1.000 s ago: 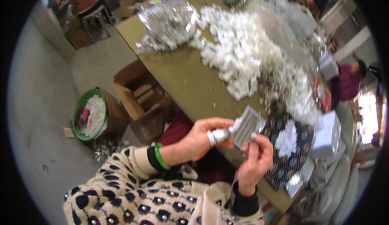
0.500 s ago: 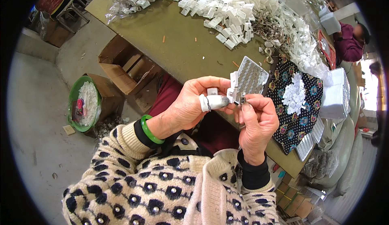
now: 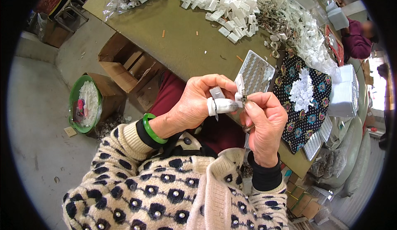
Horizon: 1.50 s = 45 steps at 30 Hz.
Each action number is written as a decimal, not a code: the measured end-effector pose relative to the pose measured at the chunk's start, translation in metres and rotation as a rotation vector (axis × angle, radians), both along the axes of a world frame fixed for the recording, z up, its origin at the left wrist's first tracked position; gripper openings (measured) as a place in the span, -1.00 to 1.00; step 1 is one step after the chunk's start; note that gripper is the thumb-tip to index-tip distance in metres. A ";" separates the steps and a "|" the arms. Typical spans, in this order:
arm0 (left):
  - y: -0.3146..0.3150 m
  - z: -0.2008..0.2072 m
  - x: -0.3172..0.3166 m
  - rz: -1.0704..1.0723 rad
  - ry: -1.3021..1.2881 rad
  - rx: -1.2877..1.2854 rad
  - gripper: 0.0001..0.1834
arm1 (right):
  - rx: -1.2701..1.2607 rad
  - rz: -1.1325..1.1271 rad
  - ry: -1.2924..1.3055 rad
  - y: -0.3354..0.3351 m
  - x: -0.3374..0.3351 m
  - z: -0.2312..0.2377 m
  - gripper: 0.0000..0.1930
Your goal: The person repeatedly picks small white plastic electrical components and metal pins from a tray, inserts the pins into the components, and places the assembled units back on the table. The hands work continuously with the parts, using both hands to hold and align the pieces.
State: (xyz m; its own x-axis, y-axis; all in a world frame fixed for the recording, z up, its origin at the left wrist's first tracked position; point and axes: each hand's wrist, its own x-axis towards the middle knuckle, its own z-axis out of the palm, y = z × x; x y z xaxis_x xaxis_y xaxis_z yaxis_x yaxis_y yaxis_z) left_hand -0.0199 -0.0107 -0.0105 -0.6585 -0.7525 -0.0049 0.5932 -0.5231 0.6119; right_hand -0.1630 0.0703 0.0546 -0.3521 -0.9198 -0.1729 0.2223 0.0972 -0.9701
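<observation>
My left hand (image 3: 202,95) is closed on a small white plastic case (image 3: 239,90) with its lid standing up. A white wrap, tied with a dark band, covers one of its fingers, and another white plastic piece (image 3: 216,92) sits in the same hand. My right hand (image 3: 265,120) pinches a small dark electronic part (image 3: 244,98) between thumb and forefinger, right against the case. Whether the part lies inside the case is hidden by the fingertips. Just beyond the hands a tray with rows of round pockets (image 3: 257,70) rests on the table.
A heap of white plastic cases (image 3: 235,6) and tangled wires (image 3: 271,19) covers the table's far side (image 3: 165,23). White pieces (image 3: 302,91) lie on a patterned dark cloth (image 3: 285,77) at right. Stacked white trays (image 3: 346,91), a cardboard box (image 3: 120,64) and a green basin (image 3: 76,90) stand around. A person (image 3: 357,39) sits far right.
My right hand has brought the dark part up against the white case, where a gap showed before. The left hand has turned the case slightly.
</observation>
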 end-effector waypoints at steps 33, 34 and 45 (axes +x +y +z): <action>0.006 0.013 -0.002 0.208 -0.345 -0.140 -0.80 | -0.298 -0.150 0.904 0.002 0.019 -0.027 -0.93; 0.007 0.014 -0.003 0.226 -0.342 -0.145 -0.80 | -0.314 -0.150 0.914 0.001 0.019 -0.028 -0.93; 0.005 0.015 0.004 -0.076 -0.053 0.316 -0.80 | -0.087 0.030 0.054 0.001 0.015 -0.030 -0.91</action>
State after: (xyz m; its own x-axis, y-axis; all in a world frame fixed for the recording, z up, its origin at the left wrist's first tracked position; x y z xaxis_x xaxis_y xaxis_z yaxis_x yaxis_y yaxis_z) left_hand -0.0156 -0.0056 0.0050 -0.7055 -0.6566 -0.2667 0.5163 -0.7340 0.4411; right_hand -0.1480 0.0714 0.0246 -0.3307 -0.9408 -0.0738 0.1681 0.0183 -0.9856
